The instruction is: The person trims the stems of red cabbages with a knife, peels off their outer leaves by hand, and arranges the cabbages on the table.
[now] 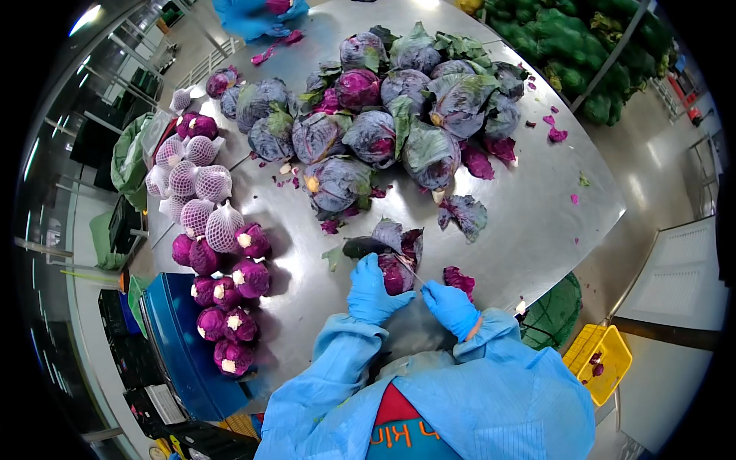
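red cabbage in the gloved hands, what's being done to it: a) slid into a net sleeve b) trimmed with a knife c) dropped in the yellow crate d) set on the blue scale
b: the left hand grips the red cabbage while the right hand holds a knife against it, with loose outer leaves lying on the steel table.

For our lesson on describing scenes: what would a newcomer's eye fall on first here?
First, the big heap of untrimmed red cabbages at the far middle of the steel table. Next, the blue-gloved left hand holding a cabbage while the right hand works a knife at it. On the left lie trimmed purple heads and netted ones.
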### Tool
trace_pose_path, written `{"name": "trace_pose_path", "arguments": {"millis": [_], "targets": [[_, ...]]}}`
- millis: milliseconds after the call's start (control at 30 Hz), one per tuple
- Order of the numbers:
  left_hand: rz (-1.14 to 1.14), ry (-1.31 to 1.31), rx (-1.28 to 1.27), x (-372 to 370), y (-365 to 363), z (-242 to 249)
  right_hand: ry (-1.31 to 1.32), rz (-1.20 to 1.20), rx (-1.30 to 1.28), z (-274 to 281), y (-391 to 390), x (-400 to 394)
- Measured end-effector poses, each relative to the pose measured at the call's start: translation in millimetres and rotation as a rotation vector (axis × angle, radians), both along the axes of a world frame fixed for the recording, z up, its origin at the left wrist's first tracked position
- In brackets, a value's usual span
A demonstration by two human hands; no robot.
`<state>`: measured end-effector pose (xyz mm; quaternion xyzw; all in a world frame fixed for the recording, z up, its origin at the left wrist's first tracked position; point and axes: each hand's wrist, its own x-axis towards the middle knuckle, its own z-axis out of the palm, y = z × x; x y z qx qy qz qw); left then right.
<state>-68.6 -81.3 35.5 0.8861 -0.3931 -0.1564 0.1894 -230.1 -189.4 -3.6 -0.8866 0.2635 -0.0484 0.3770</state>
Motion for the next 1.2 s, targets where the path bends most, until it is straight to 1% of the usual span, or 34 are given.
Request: {"name": "trace_pose_path", "arguments": {"millis": [67, 167, 200, 233, 267, 300, 333, 400, 500, 600, 667, 700, 733, 800, 833, 867, 933, 967, 1000, 1033, 1067, 1100, 1133, 1167, 1200], "targets": [[-0.011, 0.017, 0.002, 5, 1, -4, 0.015, 0.031, -0.031, -2, -1, 3], [0.02, 0.054, -0.011, 14, -2, -6, 0.082, 0.107, -0.052, 11, -17, 19], [0.026, 0.064, -0.019, 17, -4, -8, 0.058, 0.114, -0.024, 2, -19, 27], [-0.032, 0.017, -0.017, 17, -3, -7, 0.035, 0.12, 0.007, -14, -19, 36], [-0.012, 0.045, -0.016, 16, -5, -6, 0.009, 0.128, 0.035, -25, -22, 42], [0.016, 0.07, -0.017, 15, -6, -5, 0.09, 0.188, 0.044, -17, -29, 45], [0.048, 0.09, -0.013, 17, -6, -3, 0.11, 0.195, 0.043, -15, -30, 46], [-0.006, 0.091, -0.018, 21, -5, -2, 0.15, 0.219, 0.049, -14, -27, 43], [-0.055, 0.079, -0.048, 19, -2, 1, 0.228, 0.176, 0.083, 5, -21, 36], [-0.079, 0.083, -0.075, 23, -1, 1, 0.327, 0.203, 0.061, 5, -24, 40], [-0.094, 0.086, -0.094, 32, 0, -7, 0.252, 0.25, 0.013, -10, -31, 53], [-0.035, 0.236, -0.07, 41, -2, -6, 0.273, 0.273, 0.019, -30, -32, 60], [0.009, 0.314, -0.138, 44, 3, -9, 0.283, 0.3, 0.012, -48, -37, 69], [-0.168, 0.141, -0.178, 38, 11, -8, 0.295, 0.291, -0.029, -60, -41, 83], [-0.145, 0.133, -0.21, 33, 15, -12, 0.295, 0.291, -0.04, -60, -40, 92], [-0.138, 0.146, -0.207, 32, 21, -14, 0.285, 0.306, 0.007, -60, -44, 98], [-0.16, 0.216, -0.341, 35, 40, -21, 0.286, 0.356, 0.117, -54, -53, 94], [-0.147, 0.252, -0.394, 41, 49, -28, 0.128, 0.451, 0.076, -90, -60, 87], [-0.129, 0.291, -0.439, 44, 68, -32, 0.445, 0.117, 0.605, -20, -59, 86], [-0.052, 0.406, -0.404, 47, 83, -33, 0.432, 0.119, 0.633, -11, -63, 74], [-0.019, 0.411, -0.415, 47, 97, -35, 0.325, -0.009, 0.774, -11, -61, 56], [0.011, 0.415, -0.425, 48, 110, -37, 0.32, -0.136, 0.858, 14, -59, 45], [0.044, 0.421, -0.438, 48, 118, -38, 0.362, -0.172, 0.912, 27, -60, 33], [0.072, 0.404, -0.461, 42, 120, -35, 0.287, -0.177, 1.084, 34, -63, 18], [0.189, 0.449, -0.465, 37, 118, -36, 0.244, -0.21, 1.111, 43, -59, 16]]}}
